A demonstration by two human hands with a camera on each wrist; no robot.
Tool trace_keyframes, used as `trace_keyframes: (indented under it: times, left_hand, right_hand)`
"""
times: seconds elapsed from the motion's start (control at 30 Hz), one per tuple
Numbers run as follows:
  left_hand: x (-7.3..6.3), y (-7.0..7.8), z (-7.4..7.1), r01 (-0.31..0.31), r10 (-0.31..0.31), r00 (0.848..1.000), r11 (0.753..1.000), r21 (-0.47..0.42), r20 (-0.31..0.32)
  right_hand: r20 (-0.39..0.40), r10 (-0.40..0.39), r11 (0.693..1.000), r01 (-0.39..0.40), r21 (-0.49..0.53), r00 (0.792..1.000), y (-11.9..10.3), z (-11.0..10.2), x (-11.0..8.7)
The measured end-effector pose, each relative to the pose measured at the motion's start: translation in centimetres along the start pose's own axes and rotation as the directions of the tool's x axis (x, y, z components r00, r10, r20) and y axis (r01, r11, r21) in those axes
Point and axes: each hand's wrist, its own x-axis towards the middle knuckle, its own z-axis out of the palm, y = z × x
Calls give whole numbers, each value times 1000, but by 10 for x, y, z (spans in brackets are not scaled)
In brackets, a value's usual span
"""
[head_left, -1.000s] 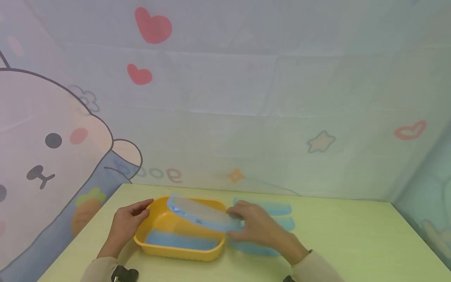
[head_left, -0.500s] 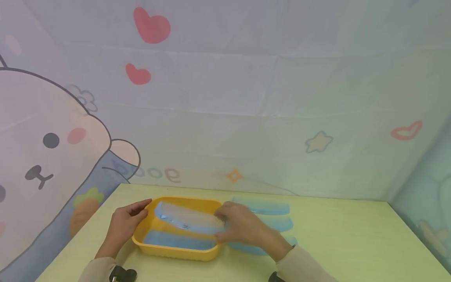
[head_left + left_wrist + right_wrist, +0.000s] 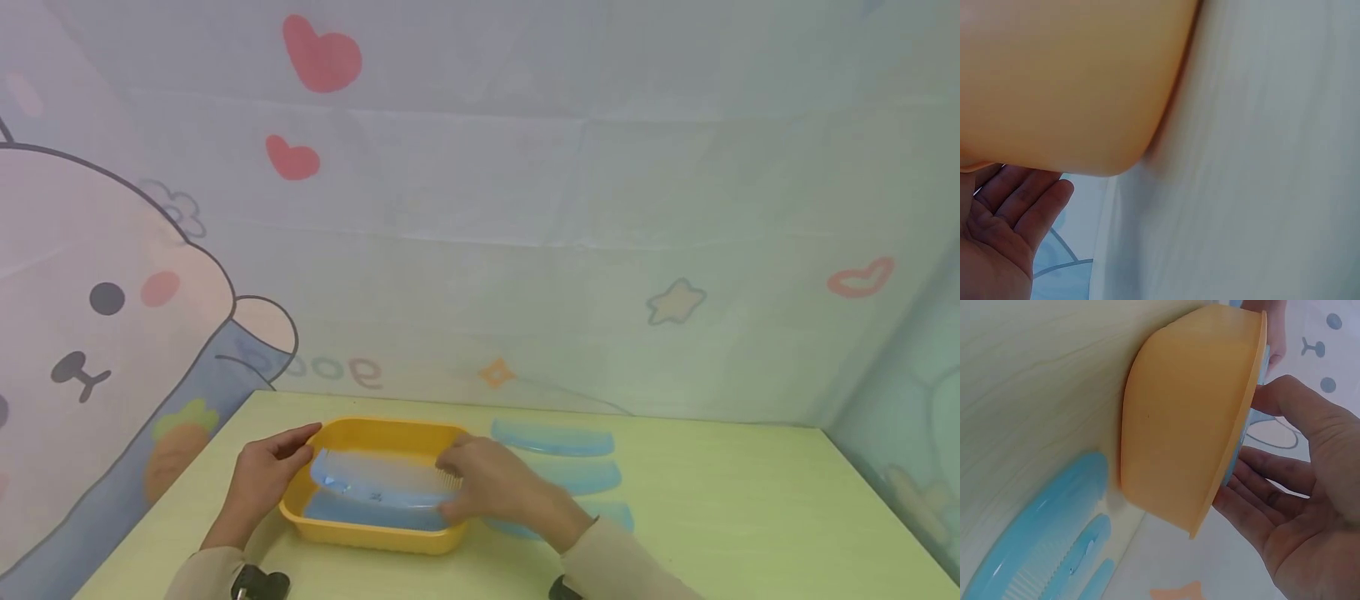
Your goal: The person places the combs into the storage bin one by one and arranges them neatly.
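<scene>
My right hand (image 3: pixel 491 482) pinches the right end of a translucent blue comb (image 3: pixel 367 477), which hangs tilted inside a yellow plastic basin (image 3: pixel 360 540). Below it on the basin floor lies a second blue comb (image 3: pixel 352 510), partly covered by the first. In the right wrist view, the thumb and fingers of my right hand (image 3: pixel 1310 481) are at the basin's rim, with a strip of the comb (image 3: pixel 1239 447) between them. My left hand (image 3: pixel 266 475) rests at the basin's left rim. Its fingers (image 3: pixel 1041 209) lie loosely extended beside the outer wall in the left wrist view.
Three more blue combs lie in a column right of the basin: a back one (image 3: pixel 555 437), a middle one (image 3: pixel 588 477) and a front one (image 3: pixel 618 515), partly behind my right arm. A printed cloth backdrop (image 3: pixel 465 292) rises behind the pale yellow-green table (image 3: pixel 750 500).
My right hand has moved left and slightly down, carrying the comb from over the basin's right rim to inside it. My left hand has stayed at the left rim.
</scene>
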Motion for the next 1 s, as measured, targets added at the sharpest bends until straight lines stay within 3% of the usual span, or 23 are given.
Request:
trace_keyframes:
  times: [0.37,1.0]
  left_hand:
    - [0,1,1,-1,1,1000,1000,8,10]
    - [-1,3,0,10,-10,1000,1000,-5,13]
  right_hand:
    - [61,40,999,-40,-10,997,-3,11,7]
    - [131,19,994,-4,-109,991,0,14,14]
